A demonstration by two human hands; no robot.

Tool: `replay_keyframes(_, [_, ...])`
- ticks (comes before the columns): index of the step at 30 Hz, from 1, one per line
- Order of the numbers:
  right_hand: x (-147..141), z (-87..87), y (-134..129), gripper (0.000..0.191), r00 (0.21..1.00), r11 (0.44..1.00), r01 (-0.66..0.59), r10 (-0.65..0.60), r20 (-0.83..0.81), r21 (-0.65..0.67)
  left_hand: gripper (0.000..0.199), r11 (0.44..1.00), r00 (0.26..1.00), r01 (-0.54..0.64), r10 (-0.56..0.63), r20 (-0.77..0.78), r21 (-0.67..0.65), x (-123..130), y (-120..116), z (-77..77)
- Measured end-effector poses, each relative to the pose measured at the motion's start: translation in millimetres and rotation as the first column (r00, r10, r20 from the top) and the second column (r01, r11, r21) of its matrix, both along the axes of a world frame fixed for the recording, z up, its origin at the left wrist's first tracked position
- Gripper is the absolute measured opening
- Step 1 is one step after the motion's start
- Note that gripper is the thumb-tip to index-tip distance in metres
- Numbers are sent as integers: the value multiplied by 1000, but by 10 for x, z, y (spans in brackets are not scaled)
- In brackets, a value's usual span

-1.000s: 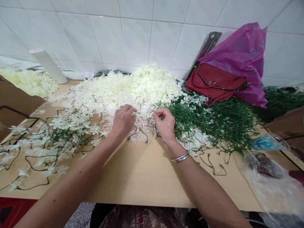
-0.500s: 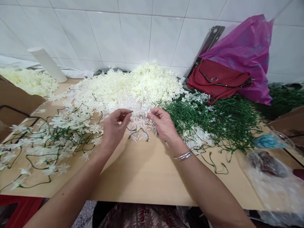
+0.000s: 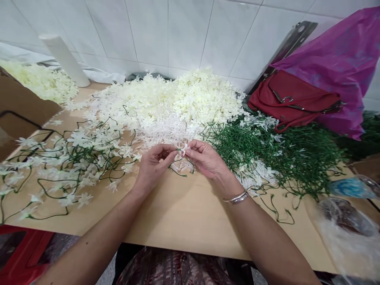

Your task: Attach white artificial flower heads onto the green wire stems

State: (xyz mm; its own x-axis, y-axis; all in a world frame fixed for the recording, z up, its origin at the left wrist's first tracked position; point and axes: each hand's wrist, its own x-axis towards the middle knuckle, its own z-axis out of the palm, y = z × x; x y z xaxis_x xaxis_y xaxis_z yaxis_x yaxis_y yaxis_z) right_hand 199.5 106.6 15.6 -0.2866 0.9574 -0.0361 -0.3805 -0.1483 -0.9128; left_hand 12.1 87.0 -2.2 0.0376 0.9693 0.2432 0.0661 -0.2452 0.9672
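My left hand [image 3: 154,163] pinches a thin green stem [image 3: 178,150], its tip poking out between thumb and forefinger. My right hand [image 3: 207,159] holds a small white artificial flower [image 3: 185,148] between thumb and fingertips. The stem tip and the flower meet, or nearly so; I cannot tell whether one is inside the other. Just below my fingers a curved green stem [image 3: 178,173] shows over the white stringy flower parts [image 3: 162,134]. Behind rises a heap of cream petals [image 3: 204,97]. Right of my right hand lies a pile of green stems [image 3: 243,140].
At the left, white flowers on green stems [image 3: 80,158] are spread over the wooden table [image 3: 178,213]. A white roll [image 3: 63,59] stands behind them, near a cardboard box [image 3: 23,107]. On the right are a red handbag [image 3: 297,97], a purple bag [image 3: 341,59] and clear plastic [image 3: 344,237].
My hands have come together, bringing the green stem tip up to the white flower. The whole view has shifted a little as my head turned.
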Motion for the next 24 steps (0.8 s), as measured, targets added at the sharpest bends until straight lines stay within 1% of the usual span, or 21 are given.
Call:
replay_keyframes(5, [3, -21, 4, 36, 1000, 999, -16, 16, -8, -30, 18, 1000, 1000, 18, -18, 1, 23, 30, -27, 23])
replay_keyframes(9, [2, -37, 6, 36, 999, 998, -33, 32, -11, -52, 17, 999, 999, 31, -31, 15, 8, 36, -24, 8])
replay_keyframes(14, [13, -46, 3, 38, 999, 996, -41, 42, 15, -84, 25, 996, 995, 62, -57, 88, -61, 60, -20, -46])
replay_keyframes(17, [30, -46, -1, 38, 997, 993, -60, 64, 40, -100, 27, 995, 992, 69, -60, 112, -79, 78, -20, -59])
replay_keyframes(24, [45, -32, -12, 40, 989, 993, -93, 101, 108, -76, 33, 990, 988, 95, -80, 133, -108, 81, -27, -46])
